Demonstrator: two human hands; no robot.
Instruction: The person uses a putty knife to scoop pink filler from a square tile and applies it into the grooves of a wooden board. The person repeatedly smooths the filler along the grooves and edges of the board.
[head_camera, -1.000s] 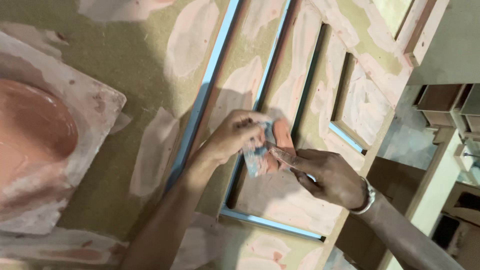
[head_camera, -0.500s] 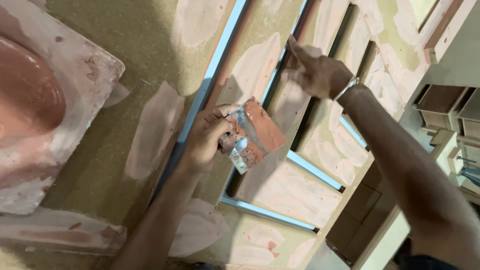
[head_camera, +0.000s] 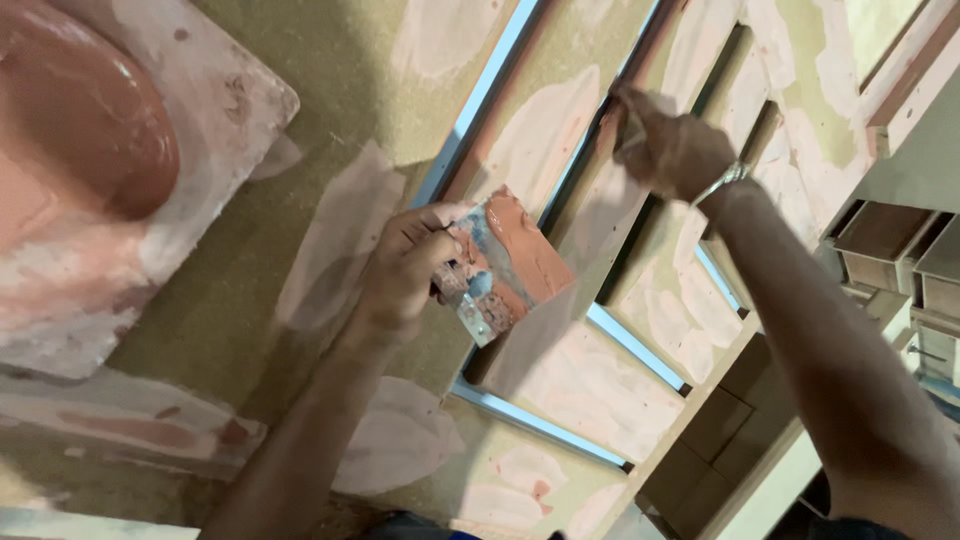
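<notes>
Over the door (head_camera: 560, 120), left hand (head_camera: 405, 270) gripped a loaded scraper (head_camera: 500, 265) — filler might drip; right hand (head_camera: 665, 145) pinched a tool — could gouge.

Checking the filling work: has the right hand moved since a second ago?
Yes. The right hand has left the putty-loaded scraper in the left hand and gone up along the door panel's groove.

Our arms are bare, no sleeves. A thin silver bracelet (head_camera: 728, 180) rings the right wrist. The left hand (head_camera: 400, 275) wears nothing.
</notes>
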